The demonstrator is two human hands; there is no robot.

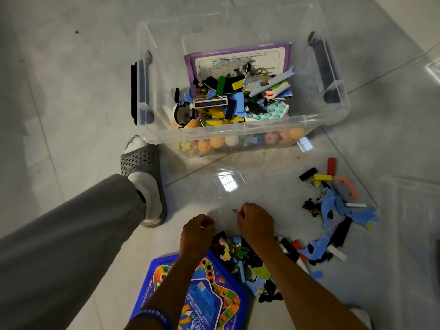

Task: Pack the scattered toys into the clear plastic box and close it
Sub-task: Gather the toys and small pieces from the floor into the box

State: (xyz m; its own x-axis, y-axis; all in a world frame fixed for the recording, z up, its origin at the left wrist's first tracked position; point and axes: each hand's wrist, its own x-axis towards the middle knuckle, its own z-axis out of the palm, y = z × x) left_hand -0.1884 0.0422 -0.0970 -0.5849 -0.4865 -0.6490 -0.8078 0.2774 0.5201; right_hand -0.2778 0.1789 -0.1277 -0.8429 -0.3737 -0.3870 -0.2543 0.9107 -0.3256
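From the head view, your clear plastic box (pixel 242 129) stands open on the grey tiled floor (pixel 71 91), just ahead of your left foot in its grey slipper (pixel 142 177). Its walls are see-through, with one dark latch handle on each short side, two in all. No lid is on it. Inside, toys are heaped high: one purple booklet (pixel 240 58) leans against the far wall, puzzle pieces and coloured blocks lie jumbled over it, one pale teal bubble pad (pixel 269 113) rests near the front wall, and orange and white balls (pixel 219 142) show through the bottom of the front wall.

Both your hands are low over the floor, between the box and a pile of loose toys (pixel 240 253). Your left hand (pixel 196 232) is clenched, knuckles up; whether it holds anything, you cannot tell. Your right hand (pixel 256 222) is also curled shut, pinching at something very small by its fingertips, too small to name.

One blue game board (pixel 209 298) lies flat under your left forearm. A second scatter of toys (pixel 338 201) lies to the right, well apart from the box: blue puzzle scraps, one red block, one yellow block, black blocks.
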